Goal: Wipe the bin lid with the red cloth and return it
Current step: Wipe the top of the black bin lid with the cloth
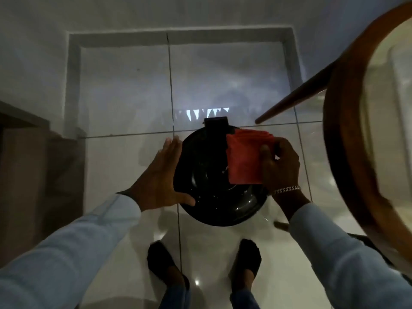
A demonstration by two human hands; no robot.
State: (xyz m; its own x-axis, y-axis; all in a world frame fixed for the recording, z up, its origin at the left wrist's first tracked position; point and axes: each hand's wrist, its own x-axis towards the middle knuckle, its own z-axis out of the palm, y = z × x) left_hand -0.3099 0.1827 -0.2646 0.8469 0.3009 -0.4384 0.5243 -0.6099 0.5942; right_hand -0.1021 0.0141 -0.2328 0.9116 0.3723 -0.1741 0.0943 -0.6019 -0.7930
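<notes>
A round, glossy black bin lid (214, 197) sits on its bin on the tiled floor straight below me, with a black hinge block at its far edge. My left hand (162, 177) rests flat against the lid's left rim, fingers spread. My right hand (279, 168) grips a folded red cloth (244, 159) and holds it over the lid's right half. Whether the cloth touches the lid cannot be told.
A round wooden table (347, 134) with a glass top fills the right side, and one slanted wooden leg (296, 99) reaches the floor beyond the bin. A brown cabinet (26, 166) stands at left. My two black shoes (165, 262) are just behind the bin.
</notes>
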